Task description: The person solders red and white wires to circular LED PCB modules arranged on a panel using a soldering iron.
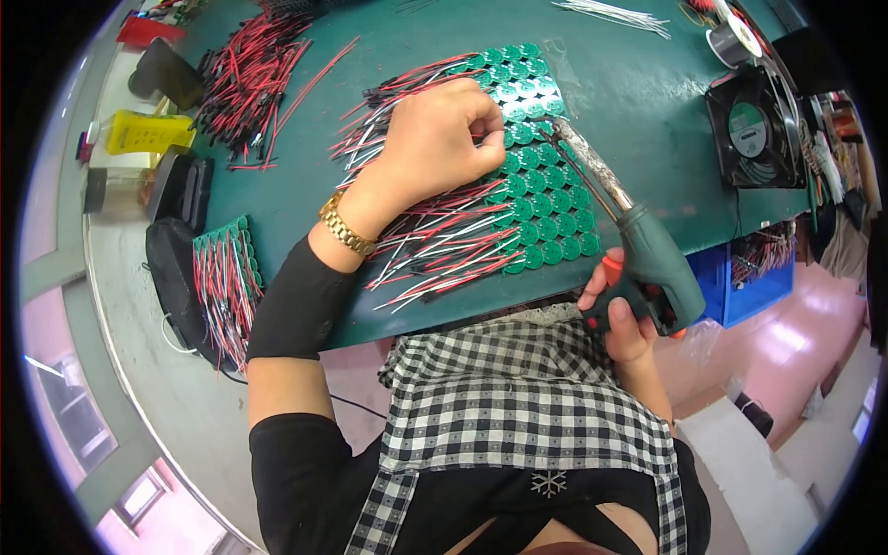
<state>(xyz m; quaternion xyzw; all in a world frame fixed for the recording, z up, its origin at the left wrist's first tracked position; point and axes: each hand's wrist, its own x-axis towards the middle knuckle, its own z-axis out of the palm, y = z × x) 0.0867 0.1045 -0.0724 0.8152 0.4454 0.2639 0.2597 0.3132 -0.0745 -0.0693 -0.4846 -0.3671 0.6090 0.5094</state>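
Observation:
My right hand (622,319) grips a green soldering gun (661,264) with red and orange parts. Its long metal front end reaches up and left over a panel of round green circuit boards (555,203). My left hand (449,134), with a gold watch on the wrist, is closed above the panel's left part. Its thumb and fingers are pinched together, and what they hold, if anything, is hidden. Red, black and white wires (449,222) fan out leftward from the boards, some under my left hand.
A large pile of red and black wires (250,74) lies at the far left. White wires (615,14) lie at the back, near a solder spool (733,42) and a black fan (754,129). Another wired board panel (227,287) rests at left. A blue bin (754,277) stands below right.

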